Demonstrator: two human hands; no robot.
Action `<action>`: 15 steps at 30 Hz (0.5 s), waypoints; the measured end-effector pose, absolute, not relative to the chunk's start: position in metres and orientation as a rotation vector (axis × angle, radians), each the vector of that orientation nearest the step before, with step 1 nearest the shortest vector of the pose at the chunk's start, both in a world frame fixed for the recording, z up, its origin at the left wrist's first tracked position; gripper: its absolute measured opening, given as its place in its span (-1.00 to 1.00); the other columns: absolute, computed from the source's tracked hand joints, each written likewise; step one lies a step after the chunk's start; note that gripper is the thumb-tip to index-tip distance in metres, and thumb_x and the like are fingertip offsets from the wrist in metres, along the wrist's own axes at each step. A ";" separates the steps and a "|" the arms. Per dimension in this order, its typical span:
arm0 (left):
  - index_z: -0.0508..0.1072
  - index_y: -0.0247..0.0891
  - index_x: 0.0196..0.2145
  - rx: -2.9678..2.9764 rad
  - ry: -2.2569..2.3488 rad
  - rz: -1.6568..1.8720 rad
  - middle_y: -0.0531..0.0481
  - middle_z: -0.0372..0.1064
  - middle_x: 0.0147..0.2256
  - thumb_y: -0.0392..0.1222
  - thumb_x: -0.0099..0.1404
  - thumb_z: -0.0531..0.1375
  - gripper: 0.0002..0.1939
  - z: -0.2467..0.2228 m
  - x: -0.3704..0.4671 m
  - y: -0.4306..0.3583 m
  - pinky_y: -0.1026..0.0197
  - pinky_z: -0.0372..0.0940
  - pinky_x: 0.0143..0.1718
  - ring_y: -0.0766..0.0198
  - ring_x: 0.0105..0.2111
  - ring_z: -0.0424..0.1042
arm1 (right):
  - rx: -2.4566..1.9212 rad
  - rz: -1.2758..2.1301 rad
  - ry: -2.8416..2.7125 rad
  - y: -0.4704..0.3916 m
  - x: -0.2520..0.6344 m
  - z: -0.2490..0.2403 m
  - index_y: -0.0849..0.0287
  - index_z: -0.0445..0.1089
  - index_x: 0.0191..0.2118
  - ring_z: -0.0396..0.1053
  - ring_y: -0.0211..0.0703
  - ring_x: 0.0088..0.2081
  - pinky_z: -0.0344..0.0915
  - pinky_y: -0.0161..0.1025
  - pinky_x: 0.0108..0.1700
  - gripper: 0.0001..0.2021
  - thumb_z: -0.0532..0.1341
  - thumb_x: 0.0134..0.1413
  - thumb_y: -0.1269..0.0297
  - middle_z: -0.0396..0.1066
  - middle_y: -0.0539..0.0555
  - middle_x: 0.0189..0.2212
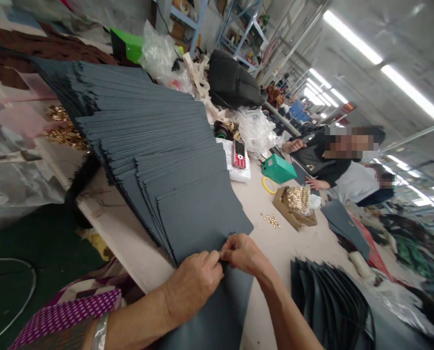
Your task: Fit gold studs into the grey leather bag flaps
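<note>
Towards six o'clock lies a flat, slate-grey, leather-like panel (213, 321), probably light, bendy and smooth, best taken by its edges. At its upper end, left hand (200, 273) and right hand (243, 251) meet, fingertips together; whether they pinch anything, I cannot tell. A fanned stack of slate-grey sheets (165, 141) crowds eleven o'clock; small gold-coloured pieces (273, 222) lie at two, curved dark sheets (326, 301) at four.

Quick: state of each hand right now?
Left hand: pinched closed over dark grey material; anything held is hidden.
Right hand: pinched closed; anything held is too small to tell.
</note>
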State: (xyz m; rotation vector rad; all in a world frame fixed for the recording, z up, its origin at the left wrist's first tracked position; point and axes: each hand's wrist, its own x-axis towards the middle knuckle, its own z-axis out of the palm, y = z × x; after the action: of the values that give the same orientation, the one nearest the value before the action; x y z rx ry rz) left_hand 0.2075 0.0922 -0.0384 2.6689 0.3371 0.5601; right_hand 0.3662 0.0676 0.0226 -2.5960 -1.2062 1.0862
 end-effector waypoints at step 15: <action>0.53 -0.11 -0.25 2.379 0.235 1.109 0.05 0.46 -0.35 -0.07 0.43 -0.07 -0.62 -0.061 0.208 0.113 0.41 0.38 -0.29 0.36 -0.38 0.48 | -2.313 0.854 -1.136 0.030 0.393 0.042 0.04 0.55 -0.24 0.42 -0.14 -0.30 0.26 -0.32 -0.30 -0.68 0.41 -0.21 0.10 0.50 -0.05 -0.42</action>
State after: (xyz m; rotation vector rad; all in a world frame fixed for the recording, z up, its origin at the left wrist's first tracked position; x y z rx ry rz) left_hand 0.2081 0.1133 -0.0612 2.3788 0.2352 1.1091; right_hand 0.3933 0.0300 0.0420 -2.3131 -1.1357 0.8543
